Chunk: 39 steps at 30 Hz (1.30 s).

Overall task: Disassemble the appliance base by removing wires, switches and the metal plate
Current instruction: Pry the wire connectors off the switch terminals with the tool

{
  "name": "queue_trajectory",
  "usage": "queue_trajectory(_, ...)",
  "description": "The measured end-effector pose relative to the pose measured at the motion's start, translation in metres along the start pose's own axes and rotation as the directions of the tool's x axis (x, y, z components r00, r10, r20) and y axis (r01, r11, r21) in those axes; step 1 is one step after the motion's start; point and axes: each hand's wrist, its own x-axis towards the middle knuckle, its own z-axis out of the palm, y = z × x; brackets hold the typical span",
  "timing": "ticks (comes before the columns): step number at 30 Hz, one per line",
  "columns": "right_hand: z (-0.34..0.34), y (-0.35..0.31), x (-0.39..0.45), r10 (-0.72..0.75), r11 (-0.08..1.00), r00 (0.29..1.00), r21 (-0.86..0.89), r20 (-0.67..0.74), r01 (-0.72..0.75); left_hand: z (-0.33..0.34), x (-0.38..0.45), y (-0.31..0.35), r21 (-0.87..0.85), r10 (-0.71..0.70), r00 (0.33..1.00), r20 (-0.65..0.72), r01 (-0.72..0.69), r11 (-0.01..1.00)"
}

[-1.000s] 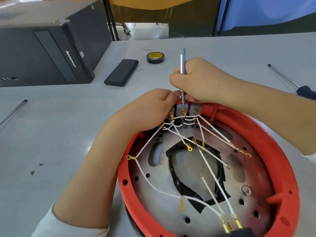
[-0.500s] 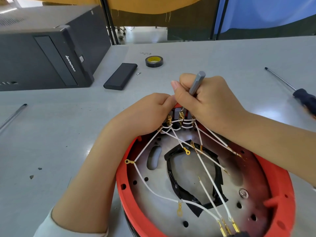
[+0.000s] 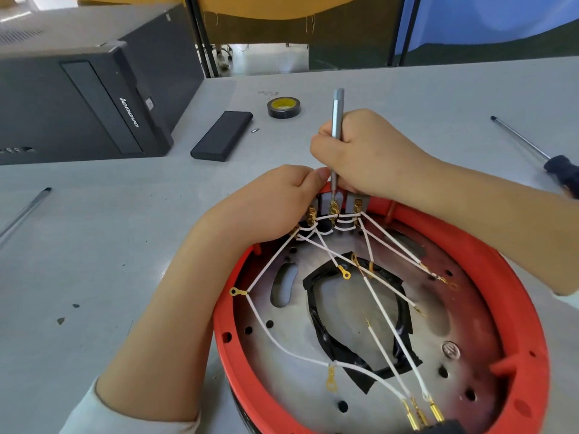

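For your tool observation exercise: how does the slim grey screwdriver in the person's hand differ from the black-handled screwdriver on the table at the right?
The slim grey screwdriver stands nearly upright, gripped by the right hand, tip down at the switch terminals. The black-handled screwdriver lies flat on the table, untouched. The first is metal grey all along; the second has a thin shaft and a thick dark handle. Both are long, thin tools.

The red base (image 3: 529,311) lies on the grey bench (image 3: 94,261), its metal plate (image 3: 463,311) crossed by white wires (image 3: 385,305) with brass terminals. At the base's 12 o'clock rim sit the switches (image 3: 352,203). The right hand (image 3: 366,151) grips a slim metal tool (image 3: 337,120) upright, tip down on the middle switch terminal. The left hand (image 3: 275,202) holds the rim beside it, thumb touching the tool. A tape roll (image 3: 283,108) lies at 12 o'clock, a computer case (image 3: 78,98) at 10, a screwdriver (image 3: 532,145) at 2.
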Motion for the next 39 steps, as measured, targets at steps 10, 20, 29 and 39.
queue_trajectory(10,0.004,0.002,-0.026,-0.285,0.959,0.938,-0.057,-0.198,0.279,-0.002,-0.003,0.002,0.001,0.023,1.0,-0.013,-0.023,1.0)
queue_trajectory(20,0.006,-0.001,-0.026,-0.357,0.928,0.922,-0.166,-0.15,0.332,-0.002,-0.004,0.003,0.008,0.017,1.0,-0.016,-0.017,1.0)
queue_trajectory(29,0.006,0.003,-0.008,-0.136,0.991,0.984,-0.019,-0.117,0.134,-0.002,-0.002,0.003,-0.007,-0.017,1.0,-0.009,0.017,1.0)
queue_trajectory(39,0.005,0.002,-0.021,-0.262,0.965,0.943,-0.046,-0.207,0.258,-0.002,-0.003,0.002,-0.009,-0.008,1.0,-0.013,0.008,1.0)
